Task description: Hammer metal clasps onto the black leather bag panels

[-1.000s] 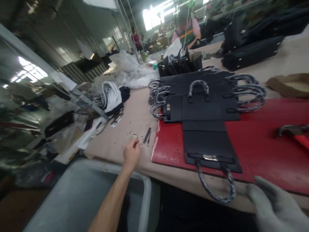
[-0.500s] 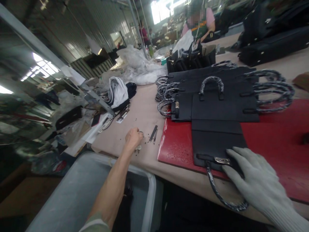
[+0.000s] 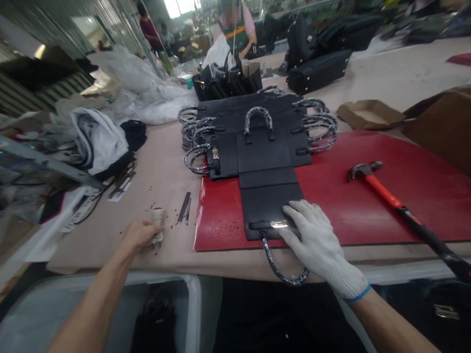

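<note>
My bare left hand point(image 3: 142, 234) is closed around a small pale object point(image 3: 158, 225) on the tablecloth, too blurred to name. Beside it lie thin metal tools point(image 3: 186, 208) and tiny dark bits. My gloved right hand point(image 3: 311, 233) rests with fingers spread on a black leather panel point(image 3: 270, 203), next to its metal clasp point(image 3: 278, 224). A plastic-wrapped handle point(image 3: 283, 274) hangs from that panel over the table edge. Behind are stacked black panels point(image 3: 274, 147) with wrapped handles.
A hammer point(image 3: 384, 191) lies on the red board point(image 3: 368, 211) at right. Grey bins point(image 3: 195, 299) stand below the table edge. Cardboard point(image 3: 370, 115), black bags point(image 3: 318, 71) and plastic wrap point(image 3: 147, 98) lie farther back. A person point(image 3: 235, 32) is across the table.
The view has swung right, bringing the hammer into sight. The pale object now shows upright at my left hand. My right hand stays on the panel.
</note>
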A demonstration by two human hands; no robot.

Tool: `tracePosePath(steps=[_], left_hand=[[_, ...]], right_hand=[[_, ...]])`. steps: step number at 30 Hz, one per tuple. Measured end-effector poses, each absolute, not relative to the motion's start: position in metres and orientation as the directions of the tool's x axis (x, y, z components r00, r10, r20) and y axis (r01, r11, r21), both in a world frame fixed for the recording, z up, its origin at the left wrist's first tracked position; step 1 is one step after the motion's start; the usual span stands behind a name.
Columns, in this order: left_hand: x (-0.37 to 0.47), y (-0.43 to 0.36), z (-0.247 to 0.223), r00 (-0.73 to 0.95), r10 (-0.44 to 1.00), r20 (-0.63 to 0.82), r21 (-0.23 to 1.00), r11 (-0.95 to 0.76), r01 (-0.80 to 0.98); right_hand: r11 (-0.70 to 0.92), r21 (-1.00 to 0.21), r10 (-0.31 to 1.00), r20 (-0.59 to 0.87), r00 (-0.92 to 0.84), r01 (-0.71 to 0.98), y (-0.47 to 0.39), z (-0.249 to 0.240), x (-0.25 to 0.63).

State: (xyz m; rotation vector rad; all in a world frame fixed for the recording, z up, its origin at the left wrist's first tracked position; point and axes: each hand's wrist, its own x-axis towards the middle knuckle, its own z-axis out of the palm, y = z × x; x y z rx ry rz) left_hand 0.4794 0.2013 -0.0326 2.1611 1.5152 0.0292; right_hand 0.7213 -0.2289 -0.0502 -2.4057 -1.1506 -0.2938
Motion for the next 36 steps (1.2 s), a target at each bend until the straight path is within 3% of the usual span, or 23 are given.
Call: tracePosePath(steps=[3, 4, 6, 9, 16, 19, 36], left_hand=[[0.476, 0.181, -0.017, 0.414, 0.843, -0.344, 0.814, 0.048, 0.579], [0.479, 0.17, -0.013, 0.447, 0.838, -0.314, 0.909, 0.13, 0.395], [0.492, 0.14, -0.009, 0.502, 0.84, -0.205, 0.979, 0.185, 0.09], [0.525, 0.086, -0.019, 0.597, 0.797, -0.091, 0.984, 0.165, -0.071], [0.584, 0.005, -0.053, 0.771, 0.608, 0.191, 0.982, -0.112, -0.154], [0.586, -0.005, -0.056, 0.82, 0.533, 0.208, 0.978, -0.123, -0.168], [0.587, -0.01, -0.062, 0.844, 0.431, 0.32, 0.942, -0.236, -0.237]], right_hand=[[-0.549, -0.31, 0.684, 0.367, 0.63, 0.776, -0.228, -0.051, 0.721], [-0.551, -0.309, 0.683, 0.366, 0.632, 0.775, -0.228, -0.051, 0.721], [-0.558, -0.307, 0.678, 0.368, 0.637, 0.771, -0.227, -0.052, 0.721], [-0.563, -0.305, 0.675, 0.367, 0.64, 0.768, -0.226, -0.051, 0.72], [-0.557, -0.282, 0.699, 0.348, 0.624, 0.781, -0.226, -0.049, 0.721], [-0.555, -0.268, 0.71, 0.34, 0.616, 0.787, -0.226, -0.049, 0.721], [-0.572, -0.262, 0.695, 0.347, 0.63, 0.777, -0.225, -0.049, 0.72]])
